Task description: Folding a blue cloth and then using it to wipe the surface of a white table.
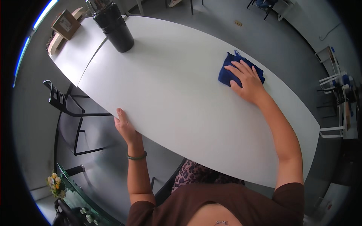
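Observation:
A folded dark blue cloth point(226, 74) lies on the white table point(175, 93) near its far right edge. My right hand point(245, 79) presses flat on top of it, fingers spread, covering much of the cloth. A few loose threads stick out at the cloth's far corner. At the near left edge, my left hand point(124, 124) grips the table, thumb on top and the other fingers partly hidden beneath. A dark bangle circles the left wrist.
A black bottle point(116, 31) with a shiny cap stands at the far left. Beyond the table seam is a cardboard box point(66, 25). A black-framed chair point(70, 121) stands left, above a glass table point(82, 195) with flowers. Stools point(335, 84) line the right wall.

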`<state>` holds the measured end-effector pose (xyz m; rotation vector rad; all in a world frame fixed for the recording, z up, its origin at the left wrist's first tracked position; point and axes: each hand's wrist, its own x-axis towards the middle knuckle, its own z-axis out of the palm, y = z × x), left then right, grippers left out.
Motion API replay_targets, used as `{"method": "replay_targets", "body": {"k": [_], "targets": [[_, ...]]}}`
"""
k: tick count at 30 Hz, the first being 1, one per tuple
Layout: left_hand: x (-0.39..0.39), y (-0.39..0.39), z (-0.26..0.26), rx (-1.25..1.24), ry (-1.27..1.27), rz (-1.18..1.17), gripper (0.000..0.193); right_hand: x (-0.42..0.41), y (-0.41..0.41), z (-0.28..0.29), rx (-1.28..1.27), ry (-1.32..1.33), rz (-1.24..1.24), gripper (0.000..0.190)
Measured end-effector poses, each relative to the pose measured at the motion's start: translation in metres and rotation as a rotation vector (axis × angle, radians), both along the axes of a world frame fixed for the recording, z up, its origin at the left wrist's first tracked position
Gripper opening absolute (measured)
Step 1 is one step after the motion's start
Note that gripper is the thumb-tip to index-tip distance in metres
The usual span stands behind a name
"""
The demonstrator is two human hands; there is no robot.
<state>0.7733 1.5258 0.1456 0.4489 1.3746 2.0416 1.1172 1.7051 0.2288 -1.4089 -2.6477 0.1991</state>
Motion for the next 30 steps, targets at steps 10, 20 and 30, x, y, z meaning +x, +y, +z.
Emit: {"method": "replay_targets", "body": {"k": [10,20,30], "targets": [[0.004,0.008,-0.010,-0.011,0.032,0.149,0.039,-0.001,0.005,0.000,-0.023,-0.031,0.001,0.055],[0.003,-0.002,-0.005,0.030,0.015,0.034,0.039,0.024,-0.021,-0.005,-0.041,0.021,0.053,0.053],[0.013,-0.005,0.006,-0.021,-0.026,0.075,0.040,-0.014,0.009,-0.012,0.013,0.049,0.034,0.054]]}}
